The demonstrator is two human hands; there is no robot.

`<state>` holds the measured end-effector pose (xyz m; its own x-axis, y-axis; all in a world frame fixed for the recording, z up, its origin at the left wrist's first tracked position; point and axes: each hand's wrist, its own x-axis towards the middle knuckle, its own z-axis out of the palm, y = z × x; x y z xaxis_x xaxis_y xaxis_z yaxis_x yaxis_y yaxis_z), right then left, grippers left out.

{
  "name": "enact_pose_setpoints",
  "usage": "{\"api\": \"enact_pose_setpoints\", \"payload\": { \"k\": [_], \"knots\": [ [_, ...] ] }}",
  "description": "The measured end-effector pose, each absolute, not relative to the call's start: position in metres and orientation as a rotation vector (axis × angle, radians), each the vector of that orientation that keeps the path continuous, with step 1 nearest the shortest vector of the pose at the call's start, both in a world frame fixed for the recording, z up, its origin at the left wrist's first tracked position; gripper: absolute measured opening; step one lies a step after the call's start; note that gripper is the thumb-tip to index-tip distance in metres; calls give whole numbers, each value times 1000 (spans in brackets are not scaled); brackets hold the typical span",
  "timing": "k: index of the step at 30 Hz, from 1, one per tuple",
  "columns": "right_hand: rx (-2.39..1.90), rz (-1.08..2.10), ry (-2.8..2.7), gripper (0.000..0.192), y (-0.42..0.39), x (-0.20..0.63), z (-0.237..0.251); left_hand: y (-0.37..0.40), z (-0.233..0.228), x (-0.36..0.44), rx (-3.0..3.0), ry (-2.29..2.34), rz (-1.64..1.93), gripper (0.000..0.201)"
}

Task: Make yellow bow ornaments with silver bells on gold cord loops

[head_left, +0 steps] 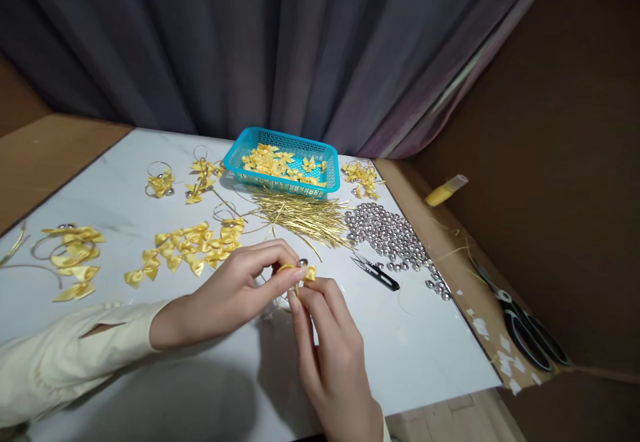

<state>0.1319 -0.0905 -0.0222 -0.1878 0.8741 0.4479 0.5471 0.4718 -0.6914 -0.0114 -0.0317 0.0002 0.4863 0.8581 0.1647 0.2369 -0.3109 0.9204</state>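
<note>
Above the white table my left hand pinches a small yellow ribbon bow with a silver bell at its top. My right hand is closed just below, thumb and forefinger pressed together on a thin gold cord that hangs from the bow. Fingers hide part of the bow and cord. Left of the hands lie several loose yellow bows. Beyond them is a heap of gold cords, and to the right spreads a pile of silver bells.
A blue basket of yellow bows stands at the back. Black thread snips lie right of the hands. Large scissors and a yellow tube are at the right edge. Bows with cord loops lie left.
</note>
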Motion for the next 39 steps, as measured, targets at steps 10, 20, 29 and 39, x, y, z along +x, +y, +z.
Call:
{"api": "enact_pose_setpoints", "payload": {
  "k": [10, 20, 29, 39],
  "knots": [
    [-1237, 417, -1774, 13, -96, 146, -24, -27, 0, -14, 1884, 956, 811, 20],
    [-1246, 350, -1823, 10, -93, 142, -20, -30, -4, -14, 1923, 905, 756, 19],
    [-1220, 400, -1852, 18, -94, 139, -22, -30, -4, -14, 2132, 760, 819, 17],
    [-1228, 230, -1861, 15, -94, 140, -30, -30, 1, -17, 2185, 680, 784, 16]
  ]
}}
